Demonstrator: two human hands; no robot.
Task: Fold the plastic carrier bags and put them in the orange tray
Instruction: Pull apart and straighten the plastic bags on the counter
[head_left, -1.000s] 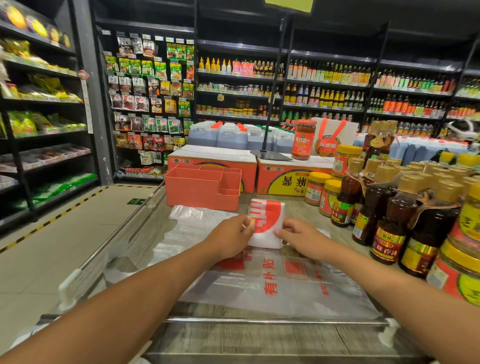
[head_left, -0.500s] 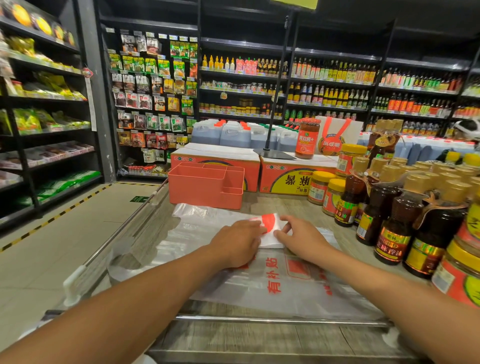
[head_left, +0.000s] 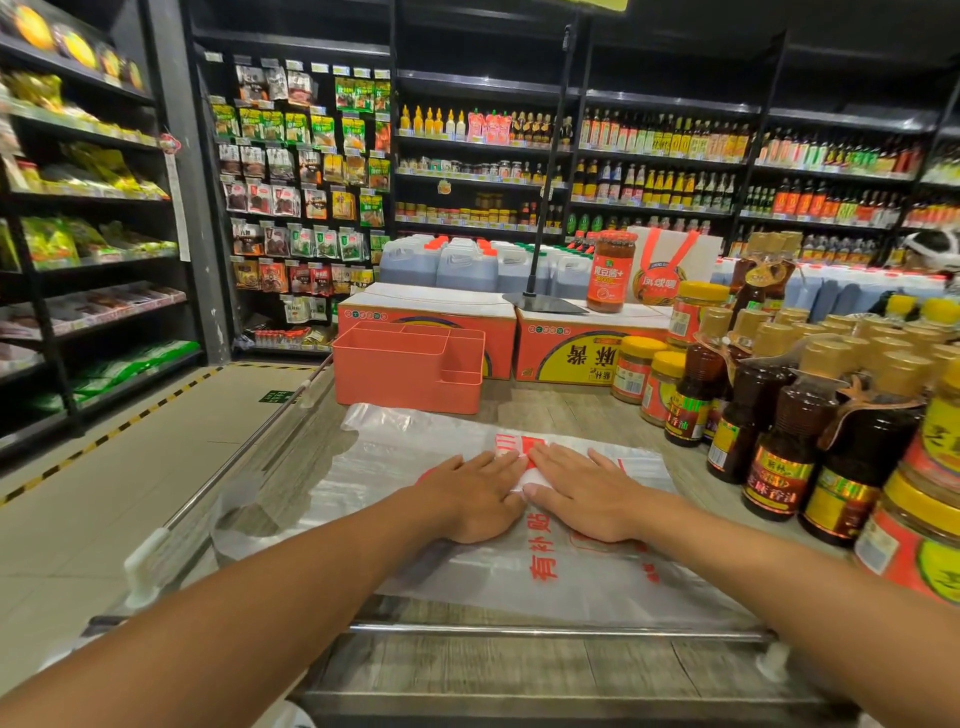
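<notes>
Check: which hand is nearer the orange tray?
Left. The left hand presses the folded bag in front of the right end of the orange tray; the right hand presses beside it, further right.

My single feed: head camera, wide-angle, lines bowing at frame edges. Sits above near edge of bench (head_left: 563, 415), facing forward and down, close in. Forearms (head_left: 260, 597) enter from bottom corners; left hand (head_left: 475, 499), right hand (head_left: 582, 499) meet near centre. Shop shelves (head_left: 660, 156) fill far background.
</notes>
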